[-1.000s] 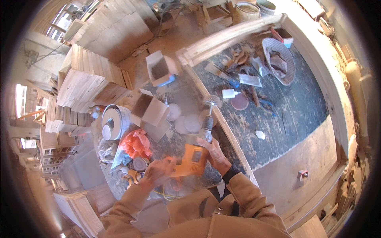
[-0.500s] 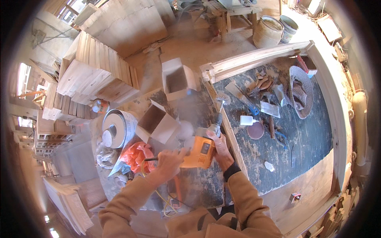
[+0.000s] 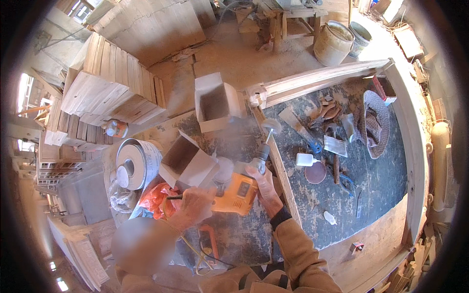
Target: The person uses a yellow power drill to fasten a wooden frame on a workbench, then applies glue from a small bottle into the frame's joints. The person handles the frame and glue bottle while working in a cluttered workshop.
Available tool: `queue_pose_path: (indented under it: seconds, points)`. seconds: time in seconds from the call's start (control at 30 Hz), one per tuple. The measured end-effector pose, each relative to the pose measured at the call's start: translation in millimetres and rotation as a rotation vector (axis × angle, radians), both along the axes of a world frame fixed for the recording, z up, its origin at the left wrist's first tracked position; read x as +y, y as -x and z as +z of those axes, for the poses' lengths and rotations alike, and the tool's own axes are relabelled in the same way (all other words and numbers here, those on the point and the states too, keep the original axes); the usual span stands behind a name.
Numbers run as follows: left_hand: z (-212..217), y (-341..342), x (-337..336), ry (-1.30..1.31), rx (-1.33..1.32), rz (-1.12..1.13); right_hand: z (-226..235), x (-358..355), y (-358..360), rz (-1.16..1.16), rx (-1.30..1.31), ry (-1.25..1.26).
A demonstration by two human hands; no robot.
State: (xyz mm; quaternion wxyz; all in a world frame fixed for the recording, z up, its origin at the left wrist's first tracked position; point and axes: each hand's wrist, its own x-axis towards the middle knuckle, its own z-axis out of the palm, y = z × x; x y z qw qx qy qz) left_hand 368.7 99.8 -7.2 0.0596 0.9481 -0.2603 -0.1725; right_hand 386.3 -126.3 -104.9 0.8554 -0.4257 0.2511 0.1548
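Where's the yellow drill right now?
In the head view, the yellow drill is below the middle, held between the left hand and the right hand, with an open cardboard box to its upper left.

Clockwise from the middle of the view, a wooden workbench [image 3: 286, 19] stands at one o'clock and two buckets [image 3: 331, 48] between one and two. Between two and three lies a flat-bladed tool [image 3: 298, 124] with a blue end; nearer three, a checked hat [image 3: 380, 123] and a white bottle [image 3: 305, 159]. At eight sits a crumpled orange bag [image 3: 155, 198], at nine a pale roll [image 3: 142, 171], at ten stacked wooden boards [image 3: 110, 90], at eleven an open cardboard box [image 3: 213, 125]
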Motion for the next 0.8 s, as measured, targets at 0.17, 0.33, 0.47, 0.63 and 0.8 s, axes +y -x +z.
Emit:
queue_pose_path:
  seconds: [0.17,0.33,0.47,0.63,0.8]
  points:
    - [2.0,-9.5,6.9,-0.026,0.012,0.025,3.7,7.1,-22.0,0.056,-0.028,-0.051]
    - [0.1,-24.7,11.0,-0.036,-0.062,-0.005,4.0,14.3,-42.8,0.050,-0.019,-0.008]
    - [-4.4,-33.2,7.5,-0.044,-0.058,0.034,1.3,10.9,-55.5,0.071,0.003,0.011]
    - [4.0,-23.9,7.6,-0.062,0.009,0.040,3.1,13.4,-41.2,0.054,-0.026,-0.006]
    - [8.0,-12.9,5.9,-0.040,0.026,0.008,5.9,8.8,-19.2,0.034,-0.011,-0.023]
